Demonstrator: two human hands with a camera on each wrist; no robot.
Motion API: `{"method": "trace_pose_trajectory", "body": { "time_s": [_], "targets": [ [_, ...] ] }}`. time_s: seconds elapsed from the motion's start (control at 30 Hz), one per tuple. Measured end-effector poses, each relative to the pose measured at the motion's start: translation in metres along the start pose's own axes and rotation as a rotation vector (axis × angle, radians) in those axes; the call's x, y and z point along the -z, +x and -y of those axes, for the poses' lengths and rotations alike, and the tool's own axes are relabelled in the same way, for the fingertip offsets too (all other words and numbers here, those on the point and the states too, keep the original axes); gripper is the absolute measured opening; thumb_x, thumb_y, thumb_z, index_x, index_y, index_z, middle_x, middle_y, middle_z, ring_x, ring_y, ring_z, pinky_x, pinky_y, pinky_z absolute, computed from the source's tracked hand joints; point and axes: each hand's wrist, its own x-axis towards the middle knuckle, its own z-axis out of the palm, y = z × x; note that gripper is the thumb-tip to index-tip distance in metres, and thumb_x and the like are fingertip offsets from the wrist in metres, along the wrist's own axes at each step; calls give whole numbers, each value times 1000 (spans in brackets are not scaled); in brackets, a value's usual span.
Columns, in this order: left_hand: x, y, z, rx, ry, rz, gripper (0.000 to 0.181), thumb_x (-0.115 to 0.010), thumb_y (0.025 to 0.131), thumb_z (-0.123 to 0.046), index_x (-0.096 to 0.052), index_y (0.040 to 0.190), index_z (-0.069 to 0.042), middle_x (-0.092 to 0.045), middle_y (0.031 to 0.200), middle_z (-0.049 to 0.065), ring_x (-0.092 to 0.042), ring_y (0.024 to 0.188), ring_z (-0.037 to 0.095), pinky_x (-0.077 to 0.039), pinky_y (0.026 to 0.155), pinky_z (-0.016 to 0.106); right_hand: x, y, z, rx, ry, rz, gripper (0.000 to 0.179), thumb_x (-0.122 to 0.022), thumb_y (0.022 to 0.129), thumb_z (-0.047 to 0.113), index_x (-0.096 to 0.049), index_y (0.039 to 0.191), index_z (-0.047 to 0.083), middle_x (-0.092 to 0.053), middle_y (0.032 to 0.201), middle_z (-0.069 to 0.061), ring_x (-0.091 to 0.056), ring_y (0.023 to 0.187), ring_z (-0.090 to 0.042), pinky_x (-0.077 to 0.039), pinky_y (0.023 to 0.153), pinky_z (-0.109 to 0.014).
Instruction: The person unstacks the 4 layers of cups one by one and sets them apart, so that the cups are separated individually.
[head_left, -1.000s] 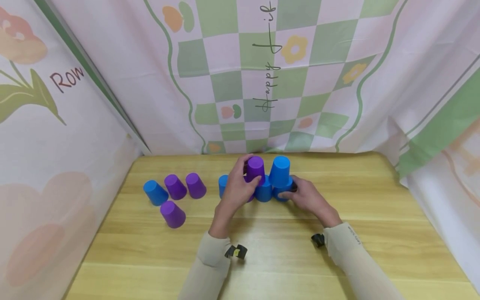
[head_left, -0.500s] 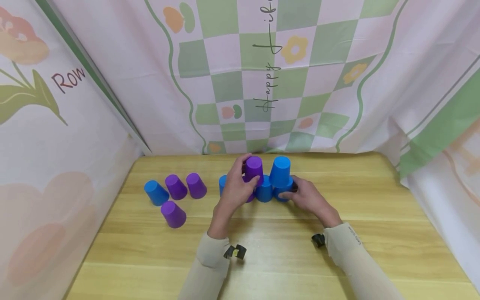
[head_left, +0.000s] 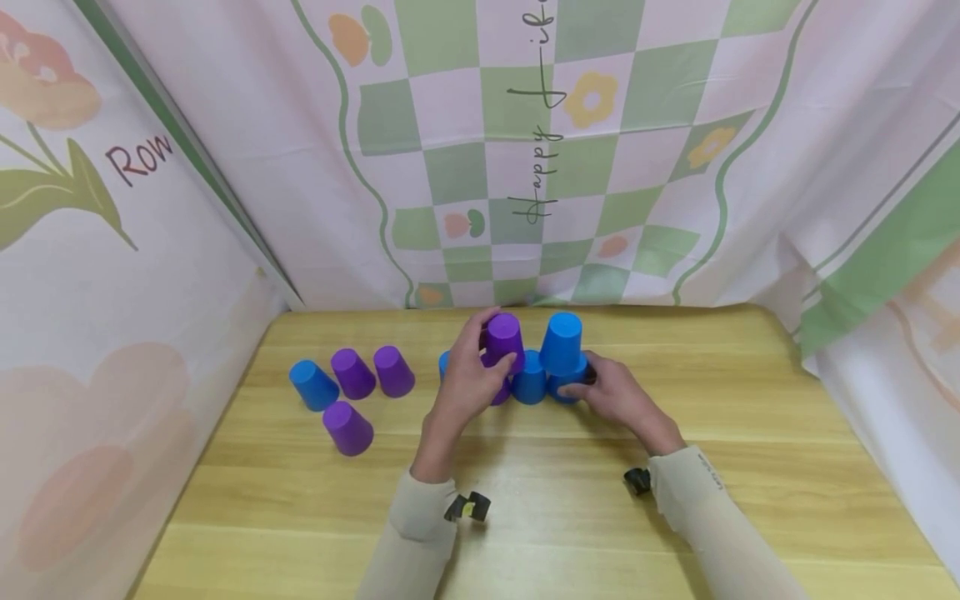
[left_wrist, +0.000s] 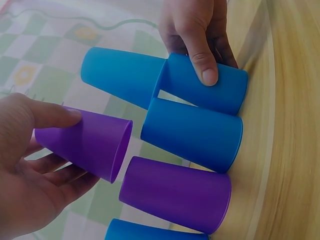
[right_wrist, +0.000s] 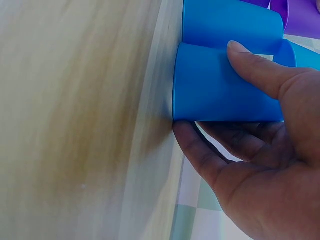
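Note:
My left hand [head_left: 468, 379] holds an upside-down purple cup [head_left: 504, 337] between thumb and fingers, above a row of upturned cups. In the left wrist view, a small gap shows between its rim and the purple cup [left_wrist: 175, 192] below. That row also has a blue cup [left_wrist: 155, 231] at its left end and a blue cup [head_left: 529, 383] right of the purple one. My right hand [head_left: 618, 392] grips the right-end blue cup [right_wrist: 215, 90], thumb on the near side. Another blue cup [head_left: 561, 343] stands upside down on top, across the two right-hand blue cups.
To the left on the wooden table [head_left: 555, 533] stand a blue cup [head_left: 313, 386] and three purple cups, one purple cup [head_left: 348, 429] nearer the front. A patterned curtain [head_left: 517, 167] hangs behind the table's back edge.
My left hand has shifted slightly left with the purple cup, widening its distance from the upper blue cup. My right hand keeps its grip in the same place.

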Motion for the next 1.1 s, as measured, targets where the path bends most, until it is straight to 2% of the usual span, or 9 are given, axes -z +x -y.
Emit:
{"method": "trace_pose_trajectory", "body": {
  "time_s": [0.3, 0.6, 0.87, 1.1],
  "targets": [
    [8, -8, -1, -45, 24, -27, 64, -74, 94, 1, -47, 152, -7, -57, 147, 16, -61, 133, 34, -51, 114, 51, 0, 0, 0, 3, 1, 3, 51, -71, 102, 32, -55, 142, 5, -64, 139, -21, -62, 122, -41, -51, 107, -64],
    [17, -15, -5, -57, 53, -60, 64, -78, 91, 2, -52, 148, -8, -62, 141, 16, -65, 127, 32, -54, 110, 46, 0, 0, -1, 7, 11, -4, 49, -72, 101, 31, -56, 141, 6, -65, 138, -20, -63, 120, -39, -52, 107, -63],
    [28, -20, -11, 11, 63, -68, 62, -79, 91, -3, -53, 147, -13, -63, 140, 12, -63, 128, 31, -53, 111, 50, 0, 0, -1, 23, 1, -2, 52, -72, 102, 31, -54, 143, 4, -64, 140, -23, -63, 120, -40, -52, 106, -64],
    [39, -27, -10, 13, 39, -85, 60, -81, 90, -5, -55, 143, -16, -65, 137, 8, -63, 128, 28, -52, 112, 47, 0, 1, -3, 17, -2, 7, 54, -71, 102, 34, -53, 145, 5, -62, 142, -22, -62, 122, -39, -51, 107, -64]
  ]
}}
